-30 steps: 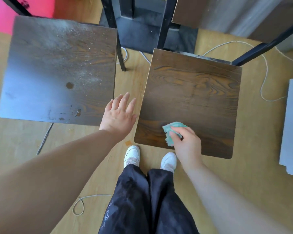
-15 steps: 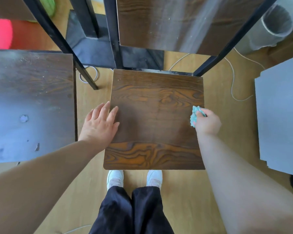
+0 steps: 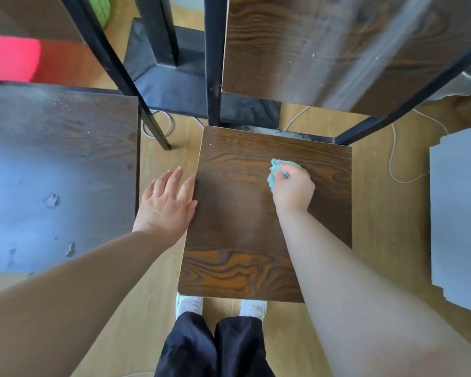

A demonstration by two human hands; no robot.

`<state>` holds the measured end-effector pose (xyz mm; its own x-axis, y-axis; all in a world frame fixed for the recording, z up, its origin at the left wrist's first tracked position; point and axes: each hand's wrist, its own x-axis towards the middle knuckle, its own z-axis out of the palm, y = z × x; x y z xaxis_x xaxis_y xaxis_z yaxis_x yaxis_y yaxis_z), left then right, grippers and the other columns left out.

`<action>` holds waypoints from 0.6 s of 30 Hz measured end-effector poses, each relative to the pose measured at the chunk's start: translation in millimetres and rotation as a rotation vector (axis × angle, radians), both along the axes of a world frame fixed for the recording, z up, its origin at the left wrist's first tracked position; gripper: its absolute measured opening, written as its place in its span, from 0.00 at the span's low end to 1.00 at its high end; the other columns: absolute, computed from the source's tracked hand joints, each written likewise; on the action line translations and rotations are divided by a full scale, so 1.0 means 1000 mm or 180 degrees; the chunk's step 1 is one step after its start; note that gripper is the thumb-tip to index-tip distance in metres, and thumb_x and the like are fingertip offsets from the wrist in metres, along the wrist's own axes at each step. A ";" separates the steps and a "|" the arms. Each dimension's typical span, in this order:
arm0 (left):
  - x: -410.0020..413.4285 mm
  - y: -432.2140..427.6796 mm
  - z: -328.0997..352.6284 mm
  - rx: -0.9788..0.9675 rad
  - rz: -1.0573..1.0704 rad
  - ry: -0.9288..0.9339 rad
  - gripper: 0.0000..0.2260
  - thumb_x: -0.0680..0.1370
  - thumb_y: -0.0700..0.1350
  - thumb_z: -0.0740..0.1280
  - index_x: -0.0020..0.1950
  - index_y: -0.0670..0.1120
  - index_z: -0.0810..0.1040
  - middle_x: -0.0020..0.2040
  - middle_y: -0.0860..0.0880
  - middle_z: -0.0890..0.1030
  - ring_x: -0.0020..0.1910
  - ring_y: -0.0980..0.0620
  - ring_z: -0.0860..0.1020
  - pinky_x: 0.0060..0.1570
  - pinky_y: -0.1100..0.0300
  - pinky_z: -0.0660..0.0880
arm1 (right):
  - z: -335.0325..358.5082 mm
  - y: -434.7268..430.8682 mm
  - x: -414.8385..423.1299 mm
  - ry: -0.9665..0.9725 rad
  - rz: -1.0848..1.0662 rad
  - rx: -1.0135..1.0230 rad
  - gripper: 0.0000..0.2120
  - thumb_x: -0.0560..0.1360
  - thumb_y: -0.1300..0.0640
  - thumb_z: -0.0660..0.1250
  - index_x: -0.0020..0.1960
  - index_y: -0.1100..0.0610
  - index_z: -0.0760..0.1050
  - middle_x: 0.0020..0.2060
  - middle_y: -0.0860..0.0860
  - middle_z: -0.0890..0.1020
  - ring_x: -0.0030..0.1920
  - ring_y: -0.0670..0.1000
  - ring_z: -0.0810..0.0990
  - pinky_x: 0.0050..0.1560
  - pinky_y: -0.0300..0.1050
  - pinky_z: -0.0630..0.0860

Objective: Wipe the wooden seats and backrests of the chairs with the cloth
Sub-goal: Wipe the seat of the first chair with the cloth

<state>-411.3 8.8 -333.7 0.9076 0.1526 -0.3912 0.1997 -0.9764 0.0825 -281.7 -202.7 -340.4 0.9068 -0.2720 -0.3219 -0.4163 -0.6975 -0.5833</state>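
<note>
A dark wooden chair seat (image 3: 239, 219) lies directly below me, with its wooden backrest (image 3: 324, 47) rising behind it on black metal posts. My right hand (image 3: 292, 189) presses a small teal cloth (image 3: 273, 172) onto the seat's upper middle, fingers closed around it. My left hand (image 3: 169, 205) rests flat, fingers spread, on the seat's left edge. A second chair seat (image 3: 55, 170), dusty and spotted, stands to the left.
A grey flat board (image 3: 460, 213) lies at the right. White cord (image 3: 394, 164) loops on the wooden floor beside the chair. A black metal base (image 3: 169, 77) stands behind the chairs, a pink object (image 3: 8, 61) at far left. My shoes (image 3: 191, 306) are under the seat's front edge.
My right hand has carried the cloth from the seat's right edge leftward and up to the upper middle. My left hand stays on the left edge. The view has closed in on the seat.
</note>
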 end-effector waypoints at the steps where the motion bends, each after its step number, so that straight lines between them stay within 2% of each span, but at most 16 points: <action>1: -0.001 0.004 -0.001 0.0029 -0.0004 0.0011 0.25 0.82 0.55 0.50 0.78 0.49 0.56 0.78 0.45 0.56 0.75 0.43 0.55 0.72 0.46 0.57 | -0.001 0.016 0.003 -0.0005 0.0143 -0.0027 0.12 0.79 0.56 0.65 0.62 0.54 0.79 0.62 0.52 0.77 0.58 0.52 0.79 0.57 0.43 0.79; 4: -0.001 0.015 -0.003 0.0075 -0.0001 -0.0015 0.25 0.82 0.56 0.48 0.79 0.50 0.54 0.79 0.45 0.54 0.76 0.44 0.53 0.73 0.47 0.55 | -0.003 0.060 0.011 -0.0038 0.0541 -0.0037 0.13 0.79 0.55 0.66 0.63 0.54 0.79 0.62 0.51 0.77 0.57 0.52 0.79 0.56 0.42 0.79; 11: 0.002 0.033 -0.011 0.0038 0.0159 -0.0154 0.25 0.82 0.56 0.50 0.78 0.50 0.56 0.79 0.45 0.56 0.76 0.43 0.55 0.73 0.47 0.55 | -0.007 0.119 0.027 -0.0039 0.1213 0.0031 0.13 0.79 0.56 0.66 0.63 0.54 0.78 0.63 0.52 0.77 0.58 0.52 0.79 0.57 0.46 0.80; 18: -0.012 0.041 -0.013 -0.0050 0.0294 -0.0160 0.26 0.82 0.57 0.48 0.79 0.51 0.53 0.79 0.45 0.54 0.77 0.44 0.52 0.75 0.46 0.52 | -0.006 0.134 0.032 -0.0126 0.1900 -0.0209 0.14 0.80 0.56 0.65 0.65 0.53 0.78 0.64 0.51 0.75 0.59 0.50 0.77 0.57 0.39 0.75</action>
<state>-423.1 50.3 -347.1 0.9085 0.2306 -0.3485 0.2839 -0.9526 0.1097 -249.5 -68.9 -346.0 0.9200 0.2696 -0.2844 0.0795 -0.8391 -0.5381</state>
